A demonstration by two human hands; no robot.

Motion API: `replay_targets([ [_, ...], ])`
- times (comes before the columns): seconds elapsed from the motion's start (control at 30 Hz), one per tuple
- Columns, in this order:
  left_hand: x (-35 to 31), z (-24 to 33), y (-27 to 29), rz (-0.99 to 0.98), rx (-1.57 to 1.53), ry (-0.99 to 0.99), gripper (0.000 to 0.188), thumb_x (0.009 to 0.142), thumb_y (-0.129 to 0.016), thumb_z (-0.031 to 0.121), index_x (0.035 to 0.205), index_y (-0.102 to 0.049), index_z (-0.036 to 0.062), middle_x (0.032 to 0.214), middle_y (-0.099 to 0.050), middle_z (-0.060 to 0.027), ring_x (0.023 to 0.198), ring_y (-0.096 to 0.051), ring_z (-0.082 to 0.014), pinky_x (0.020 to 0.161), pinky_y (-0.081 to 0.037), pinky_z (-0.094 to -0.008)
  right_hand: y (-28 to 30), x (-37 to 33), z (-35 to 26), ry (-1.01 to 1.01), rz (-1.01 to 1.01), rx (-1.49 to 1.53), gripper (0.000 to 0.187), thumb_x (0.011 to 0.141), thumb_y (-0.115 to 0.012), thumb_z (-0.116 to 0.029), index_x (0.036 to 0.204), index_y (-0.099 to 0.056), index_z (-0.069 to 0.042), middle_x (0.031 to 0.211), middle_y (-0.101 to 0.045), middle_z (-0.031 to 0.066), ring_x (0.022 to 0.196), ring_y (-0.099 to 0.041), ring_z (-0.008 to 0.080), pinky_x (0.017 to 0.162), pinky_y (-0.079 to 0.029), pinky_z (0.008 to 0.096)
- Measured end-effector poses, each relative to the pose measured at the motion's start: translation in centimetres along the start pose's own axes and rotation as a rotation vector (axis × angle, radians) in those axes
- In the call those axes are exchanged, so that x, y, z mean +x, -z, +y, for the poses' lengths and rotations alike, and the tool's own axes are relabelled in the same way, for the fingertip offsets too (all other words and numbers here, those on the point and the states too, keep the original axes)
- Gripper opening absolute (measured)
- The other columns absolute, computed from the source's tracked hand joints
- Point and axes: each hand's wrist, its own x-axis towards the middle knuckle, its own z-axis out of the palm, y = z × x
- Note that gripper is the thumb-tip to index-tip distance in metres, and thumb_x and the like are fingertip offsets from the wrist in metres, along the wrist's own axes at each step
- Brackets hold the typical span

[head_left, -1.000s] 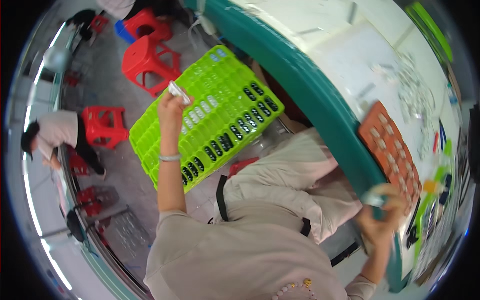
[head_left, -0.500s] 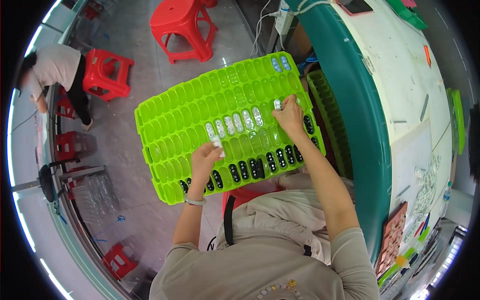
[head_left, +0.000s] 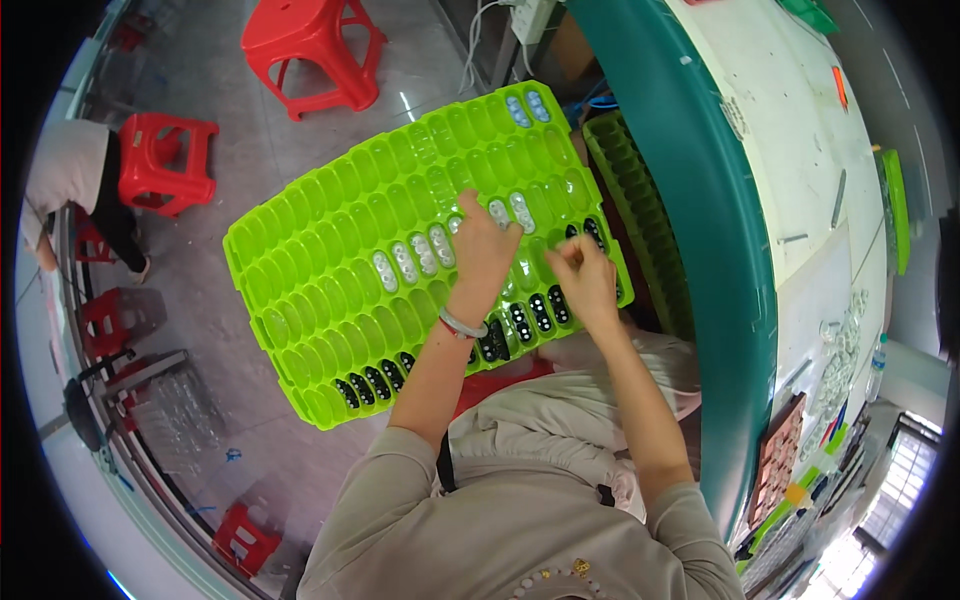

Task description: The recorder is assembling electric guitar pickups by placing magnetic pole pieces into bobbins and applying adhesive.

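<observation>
A bright green tray [head_left: 330, 185] with rows of oval pockets lies tilted across my lap. White oval pieces with small dots [head_left: 423, 254] fill part of a middle row. My left hand [head_left: 483, 250] is over that row, fingers apart, index stretched forward and thumb out, covering some pockets. To its right my right hand [head_left: 588, 285] hovers over the tray, thumb and fingers pinched together; whatever is between them cannot be made out. Black dotted pieces [head_left: 378, 382] sit in the row closest to me, partly behind my arms. Two pale blue pieces [head_left: 527, 108] occupy the far right corner.
A second green tray [head_left: 640, 220] stands right of the first, beside a table with a green edge [head_left: 690, 200]. Clear pieces [head_left: 840, 360] and a reddish-brown block [head_left: 778, 460] lie on the table. Red stools [head_left: 315, 50] and another person [head_left: 85, 180] are at left.
My left hand has moved right across the white row and no longer shows a white piece. My right hand has drawn back toward me from a white piece. The tray appears shifted left in view.
</observation>
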Motion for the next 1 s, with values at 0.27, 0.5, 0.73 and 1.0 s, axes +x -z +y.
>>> replay_targets([
  [0.27,0.4,0.1,-0.1,-0.039,0.233,-0.025,0.07,0.065,-0.071,0.018,0.114,-0.026,-0.0043,0.07,-0.058,-0.0228,0.069,-0.059,-0.0394,0.06,-0.048,-0.043,3.3,-10.9,3.3,-0.158,-0.111,0.133,0.017,0.075,-0.067,-0.006,0.076,-0.051,-0.001,0.072,-0.06,0.0052,0.062,-0.054,0.0093,0.058,-0.045,0.0234],
  [0.5,0.8,-2.1,-0.4,0.046,0.122,-0.277,0.038,0.074,-0.059,0.012,0.109,-0.046,0.0048,0.071,-0.062,-0.015,0.066,-0.06,-0.0329,0.062,-0.047,-0.0406,8.6,-17.8,2.9,-0.368,0.124,0.363,0.014,0.079,-0.061,-0.011,0.087,-0.056,-0.001,0.076,-0.062,0.0097,0.069,-0.06,0.0143,0.057,-0.048,0.0281],
  [0.73,-4.2,-2.1,4.2,-0.077,-0.169,-0.411,0.024,0.092,-0.041,0.022,0.099,-0.057,0.0046,0.064,-0.049,-0.0028,0.049,-0.038,-0.0113,0.044,-0.032,-0.0247,11.1,-26.7,4.8,0.004,0.675,0.246,0.015,0.087,-0.05,-0.01,0.092,-0.06,0.0,0.062,-0.058,0.0085,0.053,-0.056,0.0125,0.052,-0.046,0.0247],
  [1.0,-16.6,12.4,1.5,-0.458,-0.543,-0.597,0.036,0.093,-0.037,0.024,0.065,-0.048,0.0051,0.048,-0.032,0.0015,0.041,-0.032,-0.0076,0.039,-0.025,-0.0215,18.1,-39.9,4.9,-0.325,0.86,0.378,0.014,0.085,-0.054,-0.014,0.085,-0.059,-0.001,0.066,-0.058,0.0088,0.056,-0.055,0.0162,0.052,-0.044,0.0269],
])
